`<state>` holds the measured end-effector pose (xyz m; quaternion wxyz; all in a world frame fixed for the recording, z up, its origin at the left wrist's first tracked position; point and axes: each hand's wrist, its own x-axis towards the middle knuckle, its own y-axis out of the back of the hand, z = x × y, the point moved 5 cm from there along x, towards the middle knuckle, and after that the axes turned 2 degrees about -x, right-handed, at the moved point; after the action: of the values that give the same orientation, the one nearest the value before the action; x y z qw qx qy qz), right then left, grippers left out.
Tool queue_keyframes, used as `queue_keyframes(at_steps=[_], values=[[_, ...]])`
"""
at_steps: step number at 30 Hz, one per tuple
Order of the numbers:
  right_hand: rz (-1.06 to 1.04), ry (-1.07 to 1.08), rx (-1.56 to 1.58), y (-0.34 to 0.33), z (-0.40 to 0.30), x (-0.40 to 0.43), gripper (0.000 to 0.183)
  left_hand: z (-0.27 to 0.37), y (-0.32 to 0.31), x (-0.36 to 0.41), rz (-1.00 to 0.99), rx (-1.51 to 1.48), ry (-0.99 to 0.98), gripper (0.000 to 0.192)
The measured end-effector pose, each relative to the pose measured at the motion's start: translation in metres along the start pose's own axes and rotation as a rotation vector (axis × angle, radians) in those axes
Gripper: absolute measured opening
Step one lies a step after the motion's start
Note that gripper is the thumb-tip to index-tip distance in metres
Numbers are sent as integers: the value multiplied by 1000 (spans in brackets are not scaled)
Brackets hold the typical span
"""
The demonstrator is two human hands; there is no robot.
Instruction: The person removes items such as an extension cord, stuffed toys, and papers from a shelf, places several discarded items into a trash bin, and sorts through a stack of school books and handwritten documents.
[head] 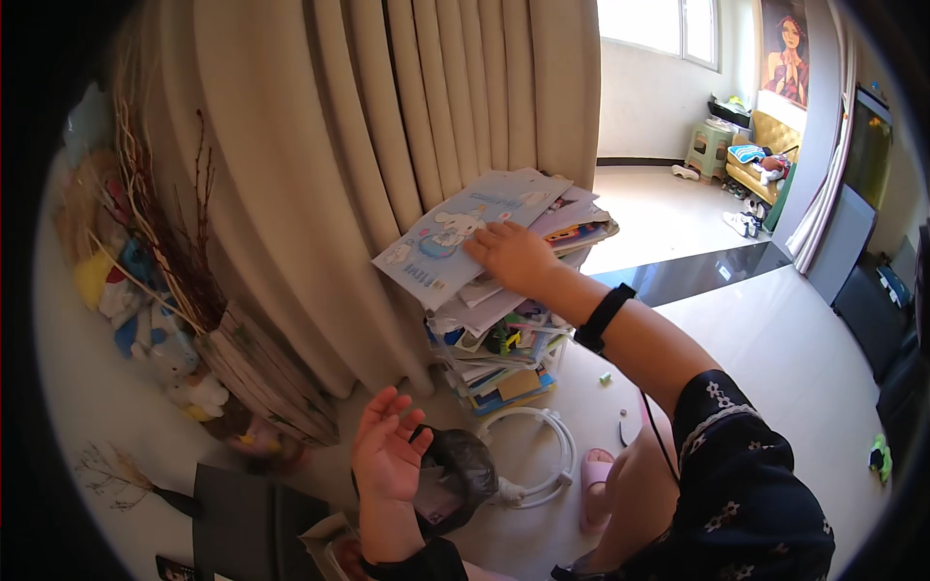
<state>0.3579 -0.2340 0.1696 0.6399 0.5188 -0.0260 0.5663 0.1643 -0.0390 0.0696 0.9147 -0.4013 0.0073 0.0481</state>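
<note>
My right hand [512, 258] rests palm down on a light blue cartoon-print folder or booklet [454, 236], which lies on top of a tall, uneven stack of papers and books [494, 312]. The stack fills a shelf rack against the curtain. Lower down, small toys and more books [508, 385] show between its tiers. My left hand [389, 450] is raised, palm up with fingers apart and holding nothing, beside a black plastic bag [461, 472] with some paper or packaging inside.
A coiled white hose [559, 450] lies on the floor by my pink slipper [596, 479]. Beige curtains [290, 181] hang behind the stack. At left are a wooden vase [254, 370] of dry branches and plush toys [167, 356]. A black box-like piece [240, 523] stands lower left.
</note>
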Motion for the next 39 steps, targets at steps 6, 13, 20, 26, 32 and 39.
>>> queue_keyframes(at_steps=[6,13,20,26,32,39], values=[[22,-291,223,76,47,31,37,16,7,-10,-11,29,-55,31],[306,484,309,185,-55,-27,30,38,-13,-17,-228,-262,-6,53],[283,501,547,153,-107,-90,30,34,52,-50,-145,118,-22,59],[66,431,621,103,-160,-97,37,56,80,-88,211,185,-85,59],[-213,349,690,53,-168,-112,35,100,123,-113,287,144,-274,60],[45,-244,497,60,-38,-18,41,124,178,-119,384,-10,-369,54]])
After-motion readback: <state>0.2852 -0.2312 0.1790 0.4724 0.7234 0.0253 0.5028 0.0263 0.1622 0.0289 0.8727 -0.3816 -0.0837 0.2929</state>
